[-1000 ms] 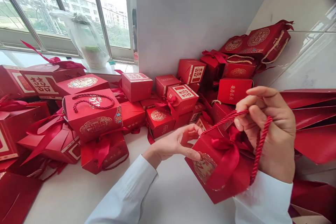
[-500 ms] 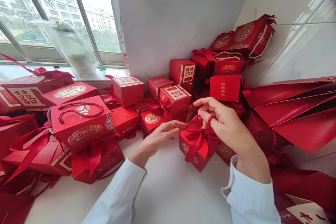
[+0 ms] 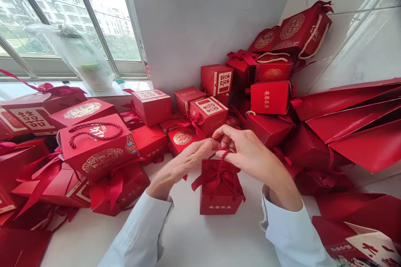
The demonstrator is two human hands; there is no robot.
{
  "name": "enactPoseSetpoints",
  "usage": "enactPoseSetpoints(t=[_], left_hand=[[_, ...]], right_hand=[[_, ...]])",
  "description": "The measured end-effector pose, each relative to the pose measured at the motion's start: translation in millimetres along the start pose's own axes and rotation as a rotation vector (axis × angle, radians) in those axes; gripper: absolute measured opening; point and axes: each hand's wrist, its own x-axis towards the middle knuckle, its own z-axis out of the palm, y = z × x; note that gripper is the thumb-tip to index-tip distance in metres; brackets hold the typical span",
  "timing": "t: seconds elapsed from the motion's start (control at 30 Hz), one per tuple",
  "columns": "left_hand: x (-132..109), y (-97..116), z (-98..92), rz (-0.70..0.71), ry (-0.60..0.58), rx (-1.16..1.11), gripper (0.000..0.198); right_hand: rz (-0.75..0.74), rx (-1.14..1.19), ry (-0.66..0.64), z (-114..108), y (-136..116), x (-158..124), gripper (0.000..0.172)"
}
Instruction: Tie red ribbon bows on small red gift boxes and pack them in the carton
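— Position of the gift box [image 3: 219, 198], relative to the hands?

— Upright on the white tabletop [image 3: 200, 238], straight ahead between the two sleeves and directly under both hands. Its ribbon bow [image 3: 216, 175] faces the wearer.

— Which hand has it?

— The right hand [image 3: 250, 154]. Its grip is closed, thumb and forefinger pinching the red cord handle [image 3: 223, 155], which rises short and near vertical from the box top. So the box lies just below that grip, with its tall axis in line with the cord.

— And the left hand [image 3: 184, 160]?

— It sits at the top's left edge, fingertips touching the right hand's at the cord. Whether its grip is closed on anything I cannot tell, because the fingers hide it.

— Nearer hand?

— The right is over the box; the left is beside it.

— Neighbours?

— Stacked boxes [image 3: 97, 146] are near on the left and behind, and folded bags [image 3: 360, 125] lie to the right. None touches the box.
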Motion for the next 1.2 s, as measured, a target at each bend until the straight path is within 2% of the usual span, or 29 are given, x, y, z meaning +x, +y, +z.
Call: enactPoseSetpoints(t=[0.03,0.1,0.13,0.23,0.33,0.47,0.57,0.63,0.7,0.8,0.93,1.03,1.1,1.2], left_hand=[[-1.9,5.2,-0.5,0.030,-0.026,0.048,0.038],[-4.4,13.3,1.0,0.061,-0.046,0.138,0.045],[-4.9,16.2,2.8,0.072,-0.017,0.188,0.046],[-4.7,22.2,10.5,0.106,0.083,0.315,0.033],[-4.3,26.8,15.4,0.169,0.129,0.355,0.031],[-5.1,26.6,10.4,0.196,0.164,0.363,0.030],[-6.4,21.9,1.5,0.157,0.204,0.386,0.034],[-8.4,20.3,-4.2,0.136,0.215,0.380,0.035],[-11.5,21.4,-9.3,0.138,0.162,0.315,0.039],[-16.7,25.9,-16.4,0.167,0.077,0.198,0.044],[-20.8,29.6,-26.3,0.165,0.169,0.296,0.040],[-22.8,29.5,-32.8,0.139,0.223,0.389,0.036],[-24.3,28.0,-36.5,0.161,0.224,0.306,0.030],[-26.5,22.8,-42.2,0.268,0.266,0.071,0.021]], right_hand=[[0.023,-0.011,0.019,1.1,-1.1,0.5,0.028],[0.068,-0.030,0.058,4.3,-4.2,1.1,0.027],[0.089,-0.040,0.076,6.0,-6.1,1.2,0.028],[0.138,-0.066,0.108,9.1,-12.0,-0.4,0.032],[0.112,-0.015,0.116,5.9,-15.7,-4.2,0.034],[0.010,0.215,0.013,-3.6,-14.2,-9.4,0.039],[-0.035,0.375,-0.060,-8.3,-11.0,-11.9,0.045],[-0.067,0.433,-0.073,-10.5,-8.6,-12.5,0.039],[-0.063,0.406,-0.034,-12.8,-5.1,-12.0,0.027],[0.008,0.220,0.077,-15.9,3.3,-8.2,0.017],[0.071,-0.015,0.110,-16.0,12.9,-0.7,0.017],[0.069,-0.024,0.080,-14.4,13.1,1.9,0.017],[0.059,0.003,0.057,-13.4,11.8,1.7,0.016],[0.046,0.027,0.044,-11.5,12.0,1.0,0.015]])
